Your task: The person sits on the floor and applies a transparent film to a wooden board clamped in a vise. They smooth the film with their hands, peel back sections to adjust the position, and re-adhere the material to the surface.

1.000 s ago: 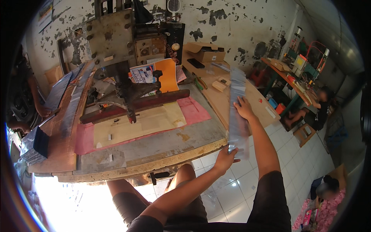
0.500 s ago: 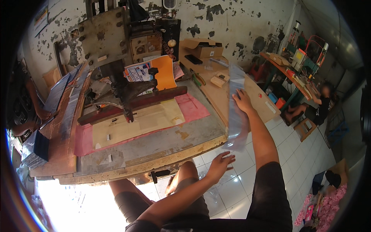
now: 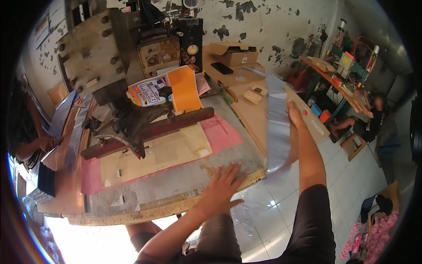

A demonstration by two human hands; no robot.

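A long strip of clear bluish plastic sheeting (image 3: 278, 132) lies over the right side board, its near end hanging past the edge and slightly blurred. My right hand (image 3: 296, 116) grips the strip's right edge, with some fingers hidden from sight. My left hand (image 3: 222, 191) is open, fingers spread, over the front edge of the grey machine bed (image 3: 171, 180); I cannot tell whether it touches. On that bed lies a yellowish sheet (image 3: 176, 149) above a pink sheet (image 3: 226, 132). A dark metal press head with a red-brown bar (image 3: 189, 123) stands above them.
Pliers (image 3: 227, 92), wooden blocks (image 3: 254, 94), a phone (image 3: 222, 67) and a cardboard box (image 3: 235, 55) sit on the right board (image 3: 246, 110). A person (image 3: 41, 143) works at the left. Another person (image 3: 373, 114) sits by a far bench (image 3: 329, 81).
My left hand has moved up and left, from beside the bed to over its front edge. My right hand has shifted from the top of the strip to its right edge. The view has tilted slightly.
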